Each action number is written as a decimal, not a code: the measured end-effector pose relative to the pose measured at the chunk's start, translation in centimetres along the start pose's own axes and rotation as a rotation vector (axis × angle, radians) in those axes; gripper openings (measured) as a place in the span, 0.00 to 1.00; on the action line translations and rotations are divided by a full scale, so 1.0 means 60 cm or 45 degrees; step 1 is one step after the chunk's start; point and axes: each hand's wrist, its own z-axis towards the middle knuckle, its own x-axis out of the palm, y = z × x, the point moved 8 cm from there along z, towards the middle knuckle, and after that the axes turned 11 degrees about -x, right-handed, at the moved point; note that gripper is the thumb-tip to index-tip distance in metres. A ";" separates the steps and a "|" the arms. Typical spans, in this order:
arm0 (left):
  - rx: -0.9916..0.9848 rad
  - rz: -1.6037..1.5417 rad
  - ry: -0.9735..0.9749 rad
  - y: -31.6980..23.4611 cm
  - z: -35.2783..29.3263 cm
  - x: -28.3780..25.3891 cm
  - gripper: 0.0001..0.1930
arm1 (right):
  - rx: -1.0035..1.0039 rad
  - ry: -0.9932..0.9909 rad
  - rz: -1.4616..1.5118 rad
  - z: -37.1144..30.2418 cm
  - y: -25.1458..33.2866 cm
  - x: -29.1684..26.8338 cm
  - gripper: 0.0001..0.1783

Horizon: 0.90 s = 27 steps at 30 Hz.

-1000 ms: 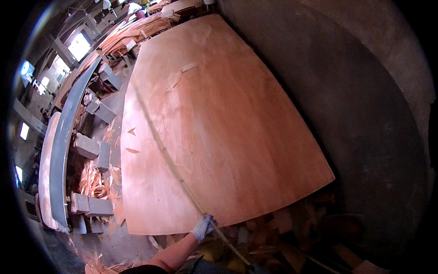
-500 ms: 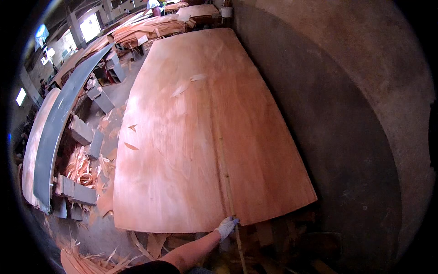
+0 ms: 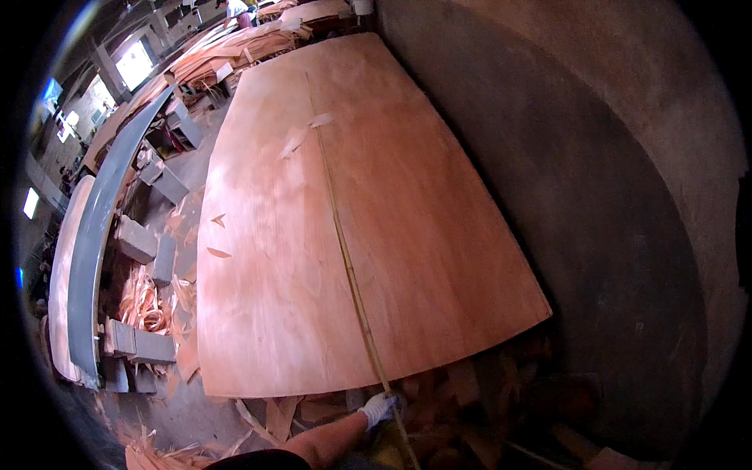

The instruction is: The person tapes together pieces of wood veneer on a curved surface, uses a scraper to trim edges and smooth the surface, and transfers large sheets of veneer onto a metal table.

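My left hand (image 3: 379,410), in a white knitted glove, is closed around a long thin bamboo stick (image 3: 350,274) just off the near edge of a large stack of reddish wood veneer sheets (image 3: 266,313). From my hand the stick runs away along the top sheet toward its far end. Its near end slants down past the hand to the lower edge of the picture. Small torn flakes (image 3: 219,252) and paler patches lie on the sheet. My right hand cannot be made out.
A long grey board (image 3: 117,180) lies at the left, beside grey blocks (image 3: 145,345) and curled veneer scraps (image 3: 142,301). Far back are more veneer piles (image 3: 215,63) and a person (image 3: 237,8). A dark wall (image 3: 580,196) rises along the right. Scraps litter the floor in front.
My left hand has come slightly left and nearer, off the sheet's edge. The bamboo stick has swung left and now shows along most of the sheet. The whole view has shifted a little.
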 end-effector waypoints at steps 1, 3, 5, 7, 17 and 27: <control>0.057 -0.102 0.021 -0.019 -0.004 0.001 0.11 | 0.000 0.017 0.003 -0.003 -0.001 0.002 0.19; -0.007 -0.052 -0.006 -0.057 -0.032 0.010 0.12 | -0.009 0.028 0.004 -0.002 0.000 -0.004 0.19; 0.064 -0.110 -0.010 -0.078 -0.072 -0.014 0.12 | -0.045 0.047 0.009 -0.003 0.015 -0.009 0.19; 0.181 -0.182 -0.033 -0.087 -0.106 -0.055 0.12 | -0.101 0.065 0.002 -0.001 0.033 -0.020 0.19; 0.669 -1.209 -0.194 -0.137 -0.358 -0.331 0.10 | -0.588 0.155 -0.104 0.030 0.239 -0.101 0.18; 0.815 -0.838 -0.458 0.014 -0.481 -0.390 0.26 | -0.844 0.133 -0.273 0.068 0.411 -0.129 0.19</control>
